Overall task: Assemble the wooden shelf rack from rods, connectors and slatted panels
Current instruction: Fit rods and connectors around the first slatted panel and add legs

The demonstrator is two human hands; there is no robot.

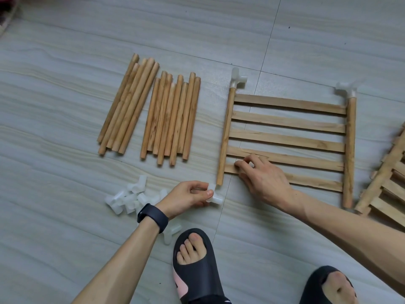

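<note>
Floor-level view of a partly built shelf side. The slatted panel (285, 121) lies flat on the grey tiled floor (65, 154), right of centre, its five slats running between a left rod (225, 137) and a right rod (350, 150). Each rod carries a white plastic fitting at its far end: the far-left fitting (238, 79) and the far-right fitting (346, 89). The left hand (188, 194), with a black wristband (152, 217) on the wrist, pinches a white connector (213, 195) between thumb and curled fingers. The connector sits right at the near end of the left rod; whether it is pushed on cannot be told. The right hand (263, 178) lies over the near-left corner of the panel, its fingers curled round a near slat just beside the left rod. To the left of the panel, well apart from it, the loose rods lie side by side in two groups, a left bundle (129, 106) and a right bundle (173, 119), all pointing roughly near to far. A pile of spare connectors (129, 198) rests on the floor near the left wrist, and a single connector (172, 232) lies between that forearm and a black slipper (195, 266) with a foot in it. A second slipper (328, 286) shows at the near right. Another slatted piece (388, 178) lies tilted at the right edge, partly out of view.
</note>
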